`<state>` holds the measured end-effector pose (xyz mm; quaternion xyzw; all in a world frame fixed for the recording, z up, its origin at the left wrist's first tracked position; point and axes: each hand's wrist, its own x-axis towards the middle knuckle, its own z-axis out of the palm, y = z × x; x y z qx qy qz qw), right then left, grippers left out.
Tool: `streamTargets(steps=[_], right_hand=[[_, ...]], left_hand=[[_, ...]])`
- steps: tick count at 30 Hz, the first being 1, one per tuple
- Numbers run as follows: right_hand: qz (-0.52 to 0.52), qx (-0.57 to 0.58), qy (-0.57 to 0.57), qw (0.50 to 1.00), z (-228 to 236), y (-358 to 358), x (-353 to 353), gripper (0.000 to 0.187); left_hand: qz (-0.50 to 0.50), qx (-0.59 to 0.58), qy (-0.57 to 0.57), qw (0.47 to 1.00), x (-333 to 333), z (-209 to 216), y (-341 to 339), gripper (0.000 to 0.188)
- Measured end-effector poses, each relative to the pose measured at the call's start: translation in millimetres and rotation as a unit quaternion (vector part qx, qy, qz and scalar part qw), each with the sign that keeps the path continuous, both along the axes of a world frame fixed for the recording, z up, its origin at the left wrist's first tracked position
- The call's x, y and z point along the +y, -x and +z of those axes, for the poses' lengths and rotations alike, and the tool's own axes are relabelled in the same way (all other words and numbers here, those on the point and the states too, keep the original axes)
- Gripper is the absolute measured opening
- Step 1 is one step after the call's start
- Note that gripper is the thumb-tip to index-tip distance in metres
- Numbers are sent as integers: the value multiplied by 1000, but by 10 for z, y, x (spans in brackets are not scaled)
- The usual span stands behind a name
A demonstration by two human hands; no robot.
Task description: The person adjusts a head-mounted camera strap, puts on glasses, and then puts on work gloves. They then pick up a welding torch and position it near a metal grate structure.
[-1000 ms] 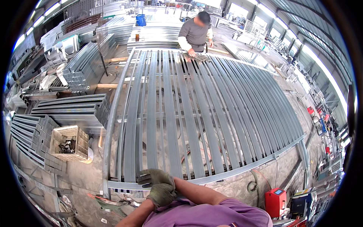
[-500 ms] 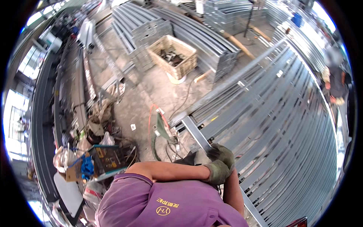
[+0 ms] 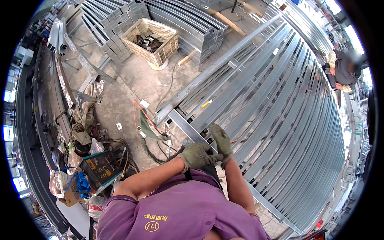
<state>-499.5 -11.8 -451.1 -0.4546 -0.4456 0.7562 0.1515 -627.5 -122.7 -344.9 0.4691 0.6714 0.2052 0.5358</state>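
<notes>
Both my hands wear greenish work gloves and are close together in front of my body, at the near end of a large frame of grey metal bars [image 3: 256, 124]. My left hand [image 3: 197, 155] is closed, its fingers pointing right toward my right wrist; whatever is in them is hidden. My right hand [image 3: 221, 141] is raised just beside it, fingers stretched out over the frame's near edge rail [image 3: 188, 127], with no object visible in it. Whether it touches the rail, I cannot tell.
Beyond the frame, a cream plastic crate [image 3: 170, 50] holds small metal pieces. Stacked metal tubes [image 3: 208, 44] are behind it. Cables and a red hose [image 3: 146, 112] lie on the floor. At left is a dark machine box [image 3: 102, 168]. Another person [image 3: 343, 70] is at the far right.
My hands were overlapped at the frame's edge; now they have separated slightly, the left lower and the right raised. The whole view has shifted, moving the crate and frame leftward and up.
</notes>
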Motion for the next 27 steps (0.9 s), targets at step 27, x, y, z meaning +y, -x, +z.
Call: streamTargets(steps=[27], right_hand=[[288,-324,-395,810,-554,27,79,35]], left_hand=[[-78,73,-46,993,221,-461,-193,38]])
